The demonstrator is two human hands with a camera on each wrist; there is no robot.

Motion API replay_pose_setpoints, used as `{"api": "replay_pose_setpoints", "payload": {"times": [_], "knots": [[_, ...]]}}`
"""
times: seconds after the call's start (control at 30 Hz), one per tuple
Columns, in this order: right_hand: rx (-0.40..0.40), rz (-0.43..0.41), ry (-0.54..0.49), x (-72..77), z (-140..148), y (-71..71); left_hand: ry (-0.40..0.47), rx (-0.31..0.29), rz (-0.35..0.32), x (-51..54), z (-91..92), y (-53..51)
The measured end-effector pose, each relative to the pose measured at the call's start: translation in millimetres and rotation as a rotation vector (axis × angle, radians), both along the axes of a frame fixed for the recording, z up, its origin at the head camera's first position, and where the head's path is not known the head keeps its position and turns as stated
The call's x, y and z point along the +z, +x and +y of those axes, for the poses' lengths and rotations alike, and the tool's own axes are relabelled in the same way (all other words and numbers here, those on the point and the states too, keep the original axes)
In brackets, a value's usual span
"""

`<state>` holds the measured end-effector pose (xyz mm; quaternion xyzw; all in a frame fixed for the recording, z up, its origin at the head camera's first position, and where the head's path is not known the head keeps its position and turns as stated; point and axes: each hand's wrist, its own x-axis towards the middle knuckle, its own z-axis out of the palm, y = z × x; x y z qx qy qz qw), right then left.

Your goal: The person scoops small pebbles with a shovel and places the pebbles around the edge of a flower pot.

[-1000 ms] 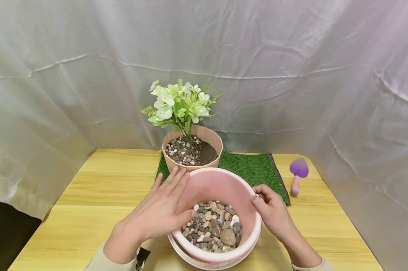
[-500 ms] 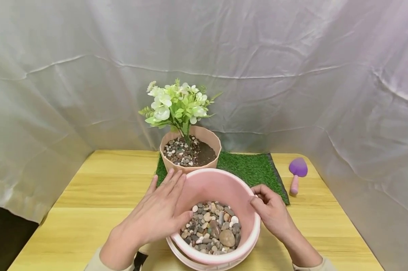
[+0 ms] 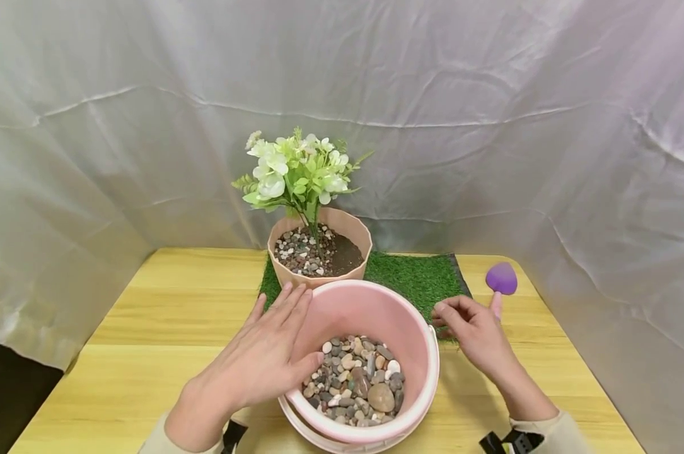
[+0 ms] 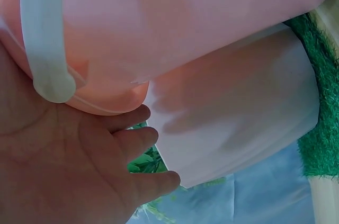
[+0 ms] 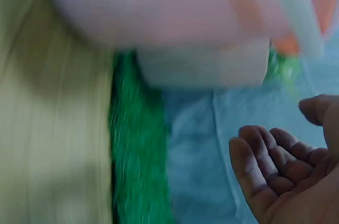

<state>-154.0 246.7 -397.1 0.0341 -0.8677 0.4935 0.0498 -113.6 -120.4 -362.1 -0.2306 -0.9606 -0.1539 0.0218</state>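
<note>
A pink bucket (image 3: 370, 302) with a white rim stands at the front of the table, partly filled with mixed pebbles (image 3: 355, 384). My left hand (image 3: 262, 362) rests along the bucket's left rim, fingers straight and spread, thumb over the inside. In the left wrist view, the fingertips (image 4: 167, 180) reach past the rim toward the flower pot, beside the white handle (image 4: 45, 38). My right hand (image 3: 478, 331) hovers just right of the bucket, apart from its rim. In the right wrist view, its fingers are loosely curled around nothing.
Behind the bucket, a peach flower pot (image 3: 296, 274) holds white flowers (image 3: 302, 170), pebbles and dark soil. It stands on a green turf mat (image 3: 415, 274). A purple trowel (image 3: 501, 279) lies at the back right, its handle partly behind my right hand. Grey sheeting (image 3: 342, 69) surrounds the table.
My right hand has let go of the bucket's right rim and moved away to the right, past the trowel's handle. My left hand stays on the rim.
</note>
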Motion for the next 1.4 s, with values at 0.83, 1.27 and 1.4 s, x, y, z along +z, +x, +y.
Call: {"api": "replay_pose_setpoints", "payload": {"times": [0.83,1.27,1.4], "knots": [[-0.295,-0.184,0.66,-41.0,122.7,-85.3,0.009,-0.006,-0.003,0.5,-1.1,0.1],[-0.385,-0.359,0.656,-60.3,125.3,-93.2,0.019,-0.002,-0.004,-1.2,-1.5,0.6],[-0.353,-0.373,0.642,-61.7,126.4,-93.2,0.017,-0.006,-0.008,-1.1,-1.3,0.0]]}}
